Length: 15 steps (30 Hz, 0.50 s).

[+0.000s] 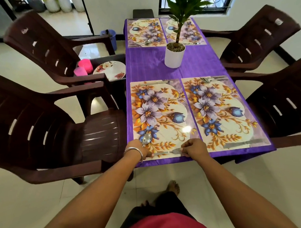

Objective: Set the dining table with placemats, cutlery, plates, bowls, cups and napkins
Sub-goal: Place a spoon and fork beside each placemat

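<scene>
On the purple table (148, 65) lie four floral placemats; the near left placemat (160, 117) carries a spoon (146, 139) and a fork (168, 152). The left hand (140, 150) curls its fingers on the spoon handle. The right hand (193, 149) pinches the fork at its tines.

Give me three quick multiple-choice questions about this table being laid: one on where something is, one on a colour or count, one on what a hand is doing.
1. Where do the floral plates sit?
A. on a chair seat left of the table
B. on the near placemat
C. on the floor

2. How many placemats lie on the purple tablecloth?
A. two
B. four
C. six

3. What is the left hand doing?
A. hanging idle
B. lifting the plant pot
C. holding a spoon

Answers: 1 A, the plates rest beside pink cups on the chair; 2 B, two near and two far; 3 C, fingers grip the spoon's handle.
</scene>
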Motion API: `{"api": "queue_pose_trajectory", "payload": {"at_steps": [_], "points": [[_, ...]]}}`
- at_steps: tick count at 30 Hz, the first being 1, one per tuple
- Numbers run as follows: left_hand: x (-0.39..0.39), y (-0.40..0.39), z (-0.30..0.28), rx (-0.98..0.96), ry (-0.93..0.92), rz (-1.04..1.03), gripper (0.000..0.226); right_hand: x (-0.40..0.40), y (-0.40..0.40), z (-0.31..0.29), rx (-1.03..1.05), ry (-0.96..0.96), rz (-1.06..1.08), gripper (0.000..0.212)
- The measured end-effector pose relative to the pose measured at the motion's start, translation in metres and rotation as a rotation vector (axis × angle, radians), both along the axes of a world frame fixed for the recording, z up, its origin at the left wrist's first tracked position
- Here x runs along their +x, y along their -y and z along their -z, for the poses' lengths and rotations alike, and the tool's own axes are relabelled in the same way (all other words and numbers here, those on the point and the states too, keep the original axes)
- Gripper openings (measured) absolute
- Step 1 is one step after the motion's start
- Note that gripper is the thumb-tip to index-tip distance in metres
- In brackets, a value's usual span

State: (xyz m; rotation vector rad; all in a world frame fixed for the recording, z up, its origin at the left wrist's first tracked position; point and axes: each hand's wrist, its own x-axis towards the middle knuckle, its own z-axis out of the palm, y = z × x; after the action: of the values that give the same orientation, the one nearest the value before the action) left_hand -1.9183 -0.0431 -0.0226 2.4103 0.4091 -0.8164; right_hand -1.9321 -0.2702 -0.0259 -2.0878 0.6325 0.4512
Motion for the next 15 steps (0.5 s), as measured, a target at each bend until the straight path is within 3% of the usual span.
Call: {"api": "queue_pose_trajectory", "payload": {"at_steps": [10, 15], "points": [[0.011, -0.011, -0.005, 0.028, 0.193, 0.038, 0.035, -0.001, -0.002, 0.000, -0.072, -0.013, -0.111, 0.007], [0.013, -0.008, -0.008, 0.069, 0.305, 0.263, 0.040, -0.001, -0.003, -0.002, -0.064, -0.023, -0.133, 0.008]]}}
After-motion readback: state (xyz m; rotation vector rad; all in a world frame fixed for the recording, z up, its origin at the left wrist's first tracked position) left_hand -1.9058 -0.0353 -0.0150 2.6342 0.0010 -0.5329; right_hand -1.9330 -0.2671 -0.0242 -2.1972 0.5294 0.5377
